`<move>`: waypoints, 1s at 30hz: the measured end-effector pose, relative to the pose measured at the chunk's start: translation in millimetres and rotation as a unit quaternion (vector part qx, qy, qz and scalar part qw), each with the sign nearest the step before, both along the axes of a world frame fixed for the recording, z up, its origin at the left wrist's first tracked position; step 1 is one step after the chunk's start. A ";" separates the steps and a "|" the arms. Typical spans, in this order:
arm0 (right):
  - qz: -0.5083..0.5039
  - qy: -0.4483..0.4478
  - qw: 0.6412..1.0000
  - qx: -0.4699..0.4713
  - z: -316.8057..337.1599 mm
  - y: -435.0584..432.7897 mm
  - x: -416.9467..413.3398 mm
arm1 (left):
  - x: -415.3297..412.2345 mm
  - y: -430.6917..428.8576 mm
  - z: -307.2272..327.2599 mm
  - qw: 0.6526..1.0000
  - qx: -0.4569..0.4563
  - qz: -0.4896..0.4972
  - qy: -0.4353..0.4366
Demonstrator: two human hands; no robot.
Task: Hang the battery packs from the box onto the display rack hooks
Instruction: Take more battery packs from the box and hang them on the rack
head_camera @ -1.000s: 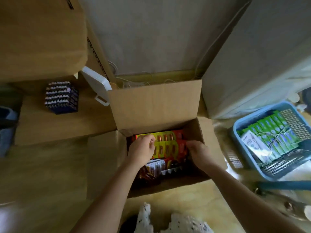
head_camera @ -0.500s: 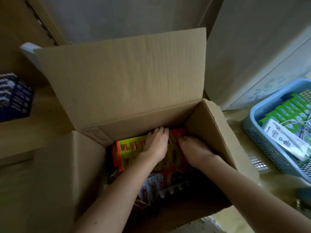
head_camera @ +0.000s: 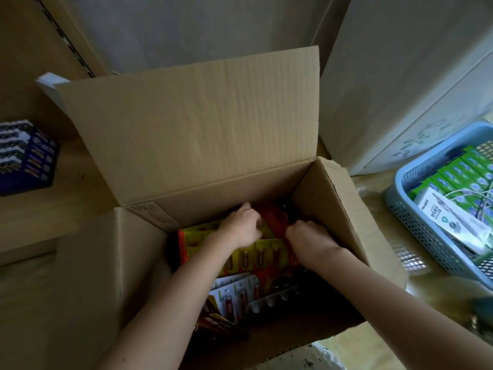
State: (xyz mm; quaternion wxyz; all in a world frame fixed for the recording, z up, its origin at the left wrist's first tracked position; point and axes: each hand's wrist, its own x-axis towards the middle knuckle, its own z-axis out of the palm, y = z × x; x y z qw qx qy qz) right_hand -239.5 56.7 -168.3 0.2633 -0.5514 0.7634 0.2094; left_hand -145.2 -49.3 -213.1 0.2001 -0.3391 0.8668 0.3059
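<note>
An open cardboard box [head_camera: 202, 134] stands in front of me with its back flap up. Inside lie yellow and red battery packs [head_camera: 256, 256] in a stack, and white-carded battery packs [head_camera: 234, 292] nearer me. My left hand [head_camera: 241, 227] rests on top of the yellow and red stack, fingers curled over its far edge. My right hand [head_camera: 306, 236] grips the right end of the same stack, by the box's right wall. No display rack hooks are in view.
A blue plastic basket [head_camera: 416, 217] with green packets sits on the floor at right. A dark blue tray of batteries [head_camera: 25, 156] rests on a wooden shelf at left. A white cabinet [head_camera: 394, 76] stands behind the box on the right.
My head has dropped closer to the box. Both hands have reached deeper, from the packs' near side to the far end of the yellow and red stack, and closed on it.
</note>
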 end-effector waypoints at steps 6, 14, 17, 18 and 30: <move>-0.018 -0.039 0.999 -0.027 0.2 4.2 -3.9 | 26.8 -20.2 6.9 0.998 0.058 0.017 0.013; -0.217 -0.223 0.922 -0.229 34.9 10.1 -2.3 | 61.5 -29.4 43.5 0.998 0.050 0.010 0.042; -0.252 -0.267 0.892 -0.263 70.9 6.8 2.1 | 78.4 -26.2 67.9 0.995 -0.018 0.043 0.088; -0.252 -0.275 0.888 -0.269 85.6 5.9 4.3 | 84.8 -25.1 78.2 0.991 -0.031 0.067 0.109; -0.237 -0.258 0.863 -0.365 320.1 -23.3 39.2 | 182.5 2.7 298.4 0.908 0.095 0.326 0.245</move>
